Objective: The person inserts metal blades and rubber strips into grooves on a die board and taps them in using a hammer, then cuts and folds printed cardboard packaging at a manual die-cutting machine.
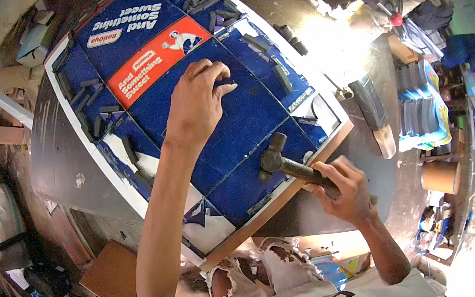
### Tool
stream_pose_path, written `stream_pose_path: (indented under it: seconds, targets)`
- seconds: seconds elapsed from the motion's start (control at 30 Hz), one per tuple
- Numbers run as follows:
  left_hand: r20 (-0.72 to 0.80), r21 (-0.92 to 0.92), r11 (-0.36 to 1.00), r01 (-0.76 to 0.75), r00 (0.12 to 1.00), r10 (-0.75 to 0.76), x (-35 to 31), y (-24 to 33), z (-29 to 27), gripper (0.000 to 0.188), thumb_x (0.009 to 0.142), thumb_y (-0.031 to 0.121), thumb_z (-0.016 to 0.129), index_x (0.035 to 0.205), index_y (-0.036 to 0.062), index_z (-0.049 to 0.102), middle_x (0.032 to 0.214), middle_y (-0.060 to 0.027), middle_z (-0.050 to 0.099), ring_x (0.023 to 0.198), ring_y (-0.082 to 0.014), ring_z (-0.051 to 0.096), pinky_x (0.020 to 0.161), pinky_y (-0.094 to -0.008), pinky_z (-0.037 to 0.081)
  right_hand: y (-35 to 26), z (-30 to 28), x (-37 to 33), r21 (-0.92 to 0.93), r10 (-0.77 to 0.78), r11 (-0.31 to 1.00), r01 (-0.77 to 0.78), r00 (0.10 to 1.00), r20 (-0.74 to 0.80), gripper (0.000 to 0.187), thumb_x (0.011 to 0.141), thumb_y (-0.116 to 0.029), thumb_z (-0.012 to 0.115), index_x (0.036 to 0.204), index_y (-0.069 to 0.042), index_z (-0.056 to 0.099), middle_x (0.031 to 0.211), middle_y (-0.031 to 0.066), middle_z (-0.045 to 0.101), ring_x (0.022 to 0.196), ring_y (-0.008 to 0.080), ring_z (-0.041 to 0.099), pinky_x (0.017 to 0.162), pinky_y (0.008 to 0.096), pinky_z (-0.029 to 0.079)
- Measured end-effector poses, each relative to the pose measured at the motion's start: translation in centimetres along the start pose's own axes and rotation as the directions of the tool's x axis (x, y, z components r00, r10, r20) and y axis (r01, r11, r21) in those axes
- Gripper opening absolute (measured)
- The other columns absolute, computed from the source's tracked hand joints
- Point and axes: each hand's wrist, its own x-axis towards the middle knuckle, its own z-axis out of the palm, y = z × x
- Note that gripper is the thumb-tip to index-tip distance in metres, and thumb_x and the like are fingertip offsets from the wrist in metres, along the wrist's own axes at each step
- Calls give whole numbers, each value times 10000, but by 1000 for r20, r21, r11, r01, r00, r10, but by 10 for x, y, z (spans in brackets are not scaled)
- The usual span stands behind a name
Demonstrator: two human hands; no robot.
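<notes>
A hammer (pixel 293 168) with a dark metal head is gripped by its handle in my right hand (pixel 347 188), the head over the lower right of a large blue panel. My left hand (pixel 196 100) is raised over the panel's middle, thumb and forefinger brought together. Something small and dark shows between those fingertips, too small to name. The blue panel (pixel 212 143) has thin seam lines, a red printed patch (pixel 160 61) and a white and wooden border. Short dark strips (pixel 255 43) lie along its right side, with more dark strips (pixel 82 98) at its left.
The panel rests on a dark rounded table (pixel 77 166). At its right lies a long dark piece with a wooden end (pixel 374 119). A stack of grey sheets (pixel 418 103) and a tan cylinder (pixel 440 177) stand further right. Another person (pixel 468 51) is at the far right.
</notes>
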Motion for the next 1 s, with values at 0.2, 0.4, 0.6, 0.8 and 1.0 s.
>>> stream_pose_path:
  seconds: [0.2, 0.4, 0.6, 0.8, 1.0]
  targets:
    - [163, -41, 993, -111, 980, 116, 9, -7, -8, 153, 810, 8, 713, 877, 5, 575, 845, -138, 615, 831, -345, 630, 731, -412, 491, -22, -12, 72, 62, -20, 997, 43, 945, -327, 258, 831, -79, 749, 1077, -44, 677, 906, 114, 663, 865, 289, 629, 803, 387, 509]
    - [11, -141, 988, 60, 998, -59, -19, 36, -36, 72, 824, -1, 700, 877, 11, 653, 843, -125, 714, 803, -287, 713, 709, -377, 546, -59, 2, 79, 384, 170, 922, -54, 947, -274, 141, 863, -58, 733, 1001, -29, 729, 943, 110, 719, 821, 223, 675, 736, 334, 523]
    - [112, -630, 573, 524, 792, -601, -176, 142, -69, 241, 793, -119, 713, 982, 17, 772, 983, -119, 766, 870, -186, 740, 784, -295, 586, -102, 2, 37, 708, 234, 569, -418, 908, 348, 179, 814, -22, 793, 992, -19, 769, 904, 73, 751, 796, 118, 679, 689, 246, 522]
    - [149, -777, 301, 552, 627, -765, -226, 159, -62, 242, 786, -155, 709, 985, -28, 760, 964, -169, 755, 872, -202, 733, 798, -294, 579, -111, 30, 18, 770, 144, 238, -591, 806, 574, 165, 804, -2, 809, 959, 22, 760, 909, 97, 747, 773, 102, 672, 664, 224, 526]
    - [50, -756, 289, 587, 493, -869, -220, 157, -55, 168, 827, -118, 723, 978, -50, 753, 946, -173, 750, 853, -174, 715, 783, -275, 572, -132, 56, 4, 724, 330, 459, -515, 855, 399, 152, 894, 7, 717, 1042, 42, 725, 940, 97, 705, 808, 84, 663, 646, 194, 514]
